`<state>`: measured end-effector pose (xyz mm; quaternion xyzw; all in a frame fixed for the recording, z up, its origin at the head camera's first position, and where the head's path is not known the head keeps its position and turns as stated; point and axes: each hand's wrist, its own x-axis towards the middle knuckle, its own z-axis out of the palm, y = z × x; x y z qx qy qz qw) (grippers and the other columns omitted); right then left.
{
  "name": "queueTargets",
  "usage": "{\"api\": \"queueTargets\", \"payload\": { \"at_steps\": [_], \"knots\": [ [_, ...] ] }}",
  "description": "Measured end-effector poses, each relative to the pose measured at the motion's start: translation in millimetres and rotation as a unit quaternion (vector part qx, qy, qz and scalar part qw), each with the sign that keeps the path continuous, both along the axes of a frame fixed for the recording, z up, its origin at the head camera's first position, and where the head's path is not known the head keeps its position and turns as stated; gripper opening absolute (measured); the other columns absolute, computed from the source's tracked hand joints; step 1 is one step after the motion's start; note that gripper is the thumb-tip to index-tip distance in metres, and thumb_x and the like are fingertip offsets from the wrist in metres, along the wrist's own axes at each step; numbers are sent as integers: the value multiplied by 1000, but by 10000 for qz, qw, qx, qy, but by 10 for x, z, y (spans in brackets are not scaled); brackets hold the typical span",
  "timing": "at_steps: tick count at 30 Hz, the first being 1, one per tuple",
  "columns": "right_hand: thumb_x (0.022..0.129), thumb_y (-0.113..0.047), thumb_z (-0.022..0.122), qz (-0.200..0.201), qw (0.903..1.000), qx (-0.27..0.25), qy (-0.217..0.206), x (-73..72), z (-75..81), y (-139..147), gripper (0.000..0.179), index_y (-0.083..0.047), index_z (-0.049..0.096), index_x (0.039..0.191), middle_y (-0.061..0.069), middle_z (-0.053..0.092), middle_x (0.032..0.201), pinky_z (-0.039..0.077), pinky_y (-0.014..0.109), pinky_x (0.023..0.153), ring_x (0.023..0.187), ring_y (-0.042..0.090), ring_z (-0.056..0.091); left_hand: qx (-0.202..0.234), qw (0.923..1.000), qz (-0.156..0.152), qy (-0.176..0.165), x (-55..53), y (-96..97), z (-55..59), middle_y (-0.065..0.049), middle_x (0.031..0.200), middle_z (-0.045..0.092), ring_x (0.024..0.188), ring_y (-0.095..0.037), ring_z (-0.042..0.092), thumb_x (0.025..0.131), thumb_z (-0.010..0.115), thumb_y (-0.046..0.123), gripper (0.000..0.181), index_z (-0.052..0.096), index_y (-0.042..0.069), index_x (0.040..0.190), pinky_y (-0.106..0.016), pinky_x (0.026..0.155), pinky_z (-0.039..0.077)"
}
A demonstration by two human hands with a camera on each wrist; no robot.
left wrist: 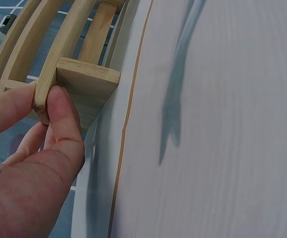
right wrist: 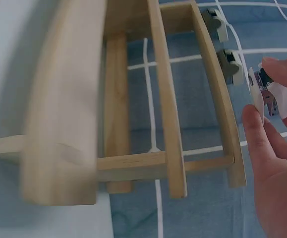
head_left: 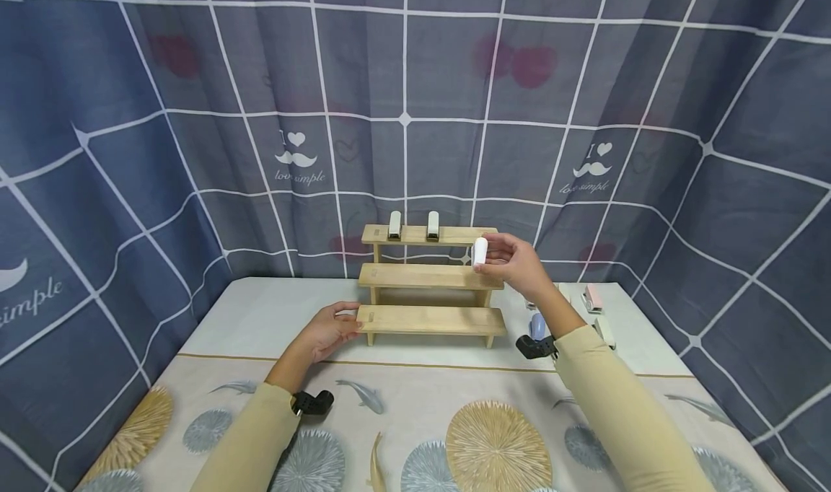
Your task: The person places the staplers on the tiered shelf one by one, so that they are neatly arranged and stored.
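A three-tier wooden stand point(head_left: 431, 319) is on the table. My left hand point(head_left: 330, 330) pinches the left end of its lowest shelf between thumb and fingers, as the left wrist view shows close up. In my right hand point(head_left: 516, 265) is a small white stapler point(head_left: 480, 252), held by thumb and fingertips in front of the right end of the top shelf. The right wrist view shows its metal inner part point(right wrist: 269, 96). Two pale staplers, a left one point(head_left: 394, 225) and a right one point(head_left: 433, 225), stand apart on the top shelf.
Right of the stand, partly behind my right forearm, lie a blue stapler point(head_left: 537, 326), a pink one point(head_left: 592, 299) and a pale one point(head_left: 604, 331). A patterned cloth point(head_left: 402, 405) covers the front of the white table point(head_left: 260, 312). Checked curtains point(head_left: 363, 153) enclose the back and sides.
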<state>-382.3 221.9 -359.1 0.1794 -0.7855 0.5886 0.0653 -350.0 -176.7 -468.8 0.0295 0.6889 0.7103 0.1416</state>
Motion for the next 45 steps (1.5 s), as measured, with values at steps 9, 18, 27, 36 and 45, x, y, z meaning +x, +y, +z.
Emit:
{"api": "queueTargets", "payload": {
  "at_steps": [9,18,27,36,45],
  "knots": [
    [82,-5,84,-211,9982,565,69,-312,162,-70,68,-1,55,144,24,62,138,60,20,84,117,32,67,-55,10000,39,-28,-5,10,-1,-10,107,66,88,-12,68,94,63,-9,61,37,-8,150,-27,84,60],
    [83,-2,83,-179,9974,697,-71,-522,264,-104,68,2,54,144,24,62,138,59,22,87,124,40,64,-96,10000,5,20,-13,-4,2,-10,106,66,88,-12,68,95,62,-8,60,37,-9,150,-27,84,60],
    [82,-11,86,-328,9930,1076,-357,-720,313,-84,70,-1,55,144,22,65,135,54,43,106,127,34,63,-162,9998,82,-31,-18,-9,-1,-9,104,65,87,-12,67,94,63,-8,60,39,-7,149,-26,83,59],
    [83,-11,86,-145,9925,1138,-420,-819,317,-85,69,4,55,143,23,65,136,51,43,109,129,34,62,-177,9998,102,-79,-24,16,-1,-10,107,65,88,-13,67,95,62,-8,59,40,-6,149,-26,83,59],
    [87,-12,83,-82,9914,1159,-603,-804,321,-85,68,2,53,146,22,61,142,49,44,112,134,33,58,-95,9999,54,-74,-17,2,8,-11,108,66,89,-12,68,94,62,-10,61,38,-8,150,-26,83,60]
  ]
}}
